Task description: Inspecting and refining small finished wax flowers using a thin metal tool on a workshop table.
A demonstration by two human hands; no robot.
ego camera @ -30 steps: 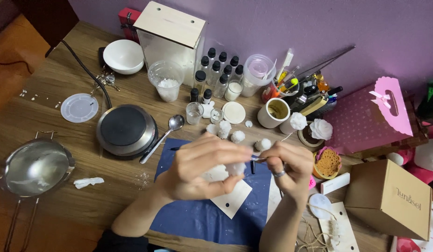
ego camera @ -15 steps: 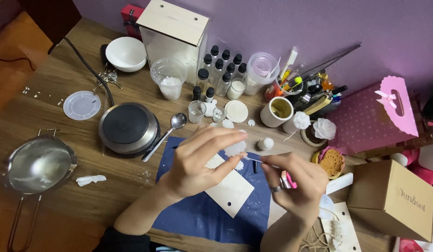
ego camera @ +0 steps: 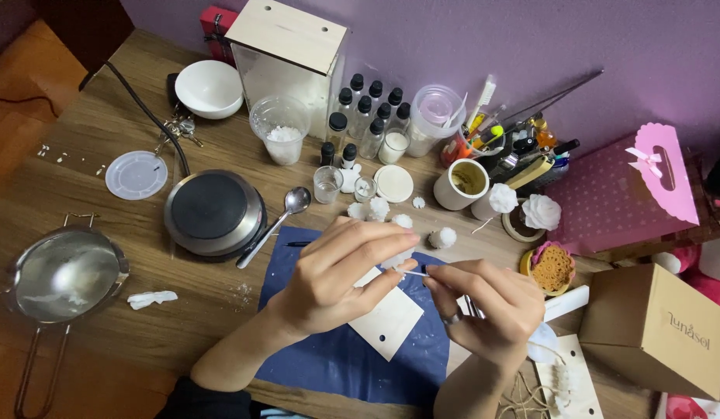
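Head view, left hand [ego camera: 340, 271] pinching white wax piece [ego camera: 396, 259], right hand [ego camera: 492, 302] gripping thin wick [ego camera: 416, 272] beneath it

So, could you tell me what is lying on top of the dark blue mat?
On the blue mat lies a pale rectangular card with small holes, plus white crumbs. The left hand and right hand hover above, covering the mat's middle, so anything beneath them is hidden.

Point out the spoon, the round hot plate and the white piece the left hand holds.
spoon [ego camera: 296, 199], head view, on its bowl.
round hot plate [ego camera: 212, 208], head view, middle of its dark top.
white piece [ego camera: 394, 260], head view, on the bit showing at the left hand [ego camera: 337, 271] fingertips.
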